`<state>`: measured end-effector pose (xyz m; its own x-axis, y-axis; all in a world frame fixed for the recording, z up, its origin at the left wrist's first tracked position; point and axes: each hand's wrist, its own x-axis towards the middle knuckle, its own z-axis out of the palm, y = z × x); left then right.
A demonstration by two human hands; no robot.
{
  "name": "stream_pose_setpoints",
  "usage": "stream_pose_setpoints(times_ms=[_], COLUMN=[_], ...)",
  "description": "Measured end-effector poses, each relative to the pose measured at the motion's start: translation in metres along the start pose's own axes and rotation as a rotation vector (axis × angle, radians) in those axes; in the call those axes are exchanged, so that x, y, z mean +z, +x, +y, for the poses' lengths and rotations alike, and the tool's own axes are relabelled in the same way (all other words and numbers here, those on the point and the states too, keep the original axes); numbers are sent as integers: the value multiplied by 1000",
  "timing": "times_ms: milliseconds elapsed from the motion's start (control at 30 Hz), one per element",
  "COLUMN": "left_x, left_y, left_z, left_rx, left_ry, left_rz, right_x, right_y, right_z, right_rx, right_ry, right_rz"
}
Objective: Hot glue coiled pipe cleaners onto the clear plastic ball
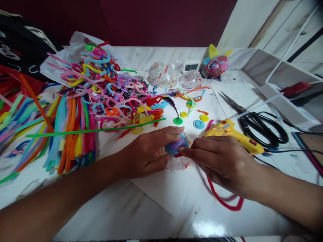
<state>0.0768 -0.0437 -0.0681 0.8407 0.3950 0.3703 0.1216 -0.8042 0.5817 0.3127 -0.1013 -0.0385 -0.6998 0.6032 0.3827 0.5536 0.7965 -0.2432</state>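
Observation:
My left hand (pixel 142 153) grips a clear plastic ball (pixel 178 164), thumb below and fingers above. On the ball's upper side sits a coil of purple and blue pipe cleaner (pixel 175 146). With fingertips closed at the coil's right edge, my right hand (pixel 224 161) pinches a red pipe cleaner (pixel 223 201), whose bent free length hangs below the hand onto the table. A bit of red also shows at the coil's lower rim. Just beyond my right knuckles lies a yellow glue gun (pixel 233 136).
Black-handled scissors (pixel 252 121) lie at right. Small coils, including a blue one (pixel 199 124) and a green one (pixel 178 120), lie ahead. Tangled pipe cleaners (pixel 108 84) and straight bundles (pixel 75 131) fill the left. Clear domes (pixel 190 80) and a decorated ball (pixel 217 65) stand behind.

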Motion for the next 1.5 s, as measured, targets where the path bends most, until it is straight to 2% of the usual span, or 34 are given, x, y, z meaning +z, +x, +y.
stream_pose_setpoints(times_ms=[133, 233, 400, 667, 867, 1100, 1500], left_x=[5, 8, 14, 20, 19, 30, 34], left_y=[-1, -2, -2, -1, 0, -1, 1], left_z=[-7, -10, -7, -2, 2, 3, 6], left_rx=[66, 28, 12, -29, -79, -161, -165], left_ry=[-18, -42, -42, -31, -40, -178, -95], left_rz=[98, 110, 201, 246, 236, 311, 362], right_x=[0, 0, 1, 1, 1, 1, -5], right_y=[1, -1, -5, -1, 2, 0, -9], right_z=[0, 2, 3, -3, -4, -2, -2], right_rx=[6, -1, -37, -48, -33, 22, 151], right_ry=[33, 33, -42, -130, -189, -64, 199], right_rz=[-16, -20, -13, 11, 57, 44, 30])
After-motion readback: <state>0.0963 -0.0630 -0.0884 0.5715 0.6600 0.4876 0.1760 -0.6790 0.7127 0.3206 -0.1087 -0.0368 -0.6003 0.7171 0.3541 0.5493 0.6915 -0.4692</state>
